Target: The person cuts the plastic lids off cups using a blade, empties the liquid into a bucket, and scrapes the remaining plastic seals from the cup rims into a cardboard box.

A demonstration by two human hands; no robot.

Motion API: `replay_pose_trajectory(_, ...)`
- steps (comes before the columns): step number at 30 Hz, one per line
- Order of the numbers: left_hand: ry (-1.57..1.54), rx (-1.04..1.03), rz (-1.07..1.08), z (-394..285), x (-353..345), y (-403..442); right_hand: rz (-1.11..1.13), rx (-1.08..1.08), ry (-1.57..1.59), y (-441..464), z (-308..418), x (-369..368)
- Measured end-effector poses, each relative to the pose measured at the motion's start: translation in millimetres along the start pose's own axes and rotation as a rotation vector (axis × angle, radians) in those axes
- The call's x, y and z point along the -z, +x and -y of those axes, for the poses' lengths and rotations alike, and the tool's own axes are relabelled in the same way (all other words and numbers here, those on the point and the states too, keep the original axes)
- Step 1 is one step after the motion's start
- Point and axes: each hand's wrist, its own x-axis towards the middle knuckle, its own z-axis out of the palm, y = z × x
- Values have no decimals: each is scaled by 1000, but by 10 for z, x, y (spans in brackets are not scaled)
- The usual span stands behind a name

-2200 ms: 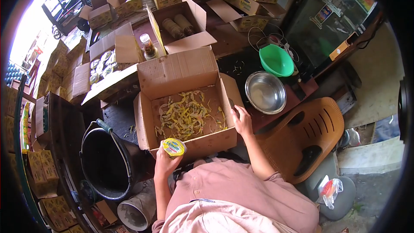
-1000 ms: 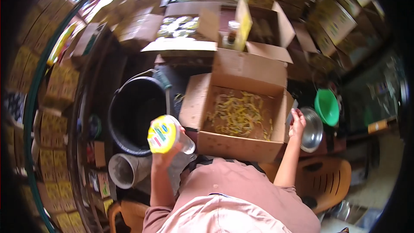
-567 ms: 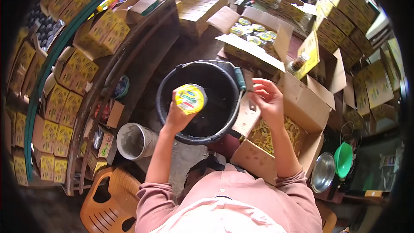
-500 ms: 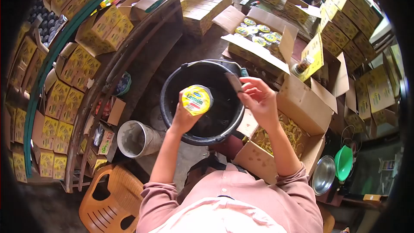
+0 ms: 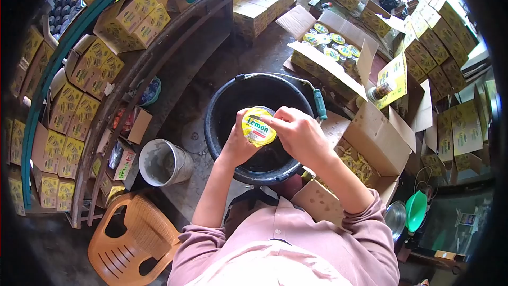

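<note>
A cup with a yellow foil lid marked "Lemon" (image 5: 258, 130) is held over the black bucket (image 5: 212, 143), its lid facing up toward me. My left hand (image 5: 236, 145) is wrapped round the cup's left side. Against the lid's upper right edge, my right hand (image 5: 300, 136) has its fingers closed. Whatever is pinched in them is hidden behind the knuckles. The bucket's wire handle has a green grip (image 5: 319, 104) that hangs at the right rim. The bucket's inside is dark, and I cannot make out its contents.
An open carton (image 5: 328, 71) of lemon-lidded cups stands beyond the bucket. To the right is a carton (image 5: 378, 137) with yellow pieces inside. A grey pail (image 5: 166, 163) and an orange chair (image 5: 135, 235) are on the left, near shelves of yellow boxes (image 5: 87, 71).
My right hand, which held a small dark flat piece apart from the cup, has moved left onto the lid's edge. The cup has shifted slightly right, and the view has shifted.
</note>
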Motion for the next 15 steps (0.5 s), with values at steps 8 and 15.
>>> replay_pose_trajectory(8, 33, -10, 17, -29, 10, -4, 39, 10, -2, 20, -18, -56)
replay_pose_trajectory(15, 56, -7, 35, -12, 6, -6, 4, -12, 32, -51, -47, -112)
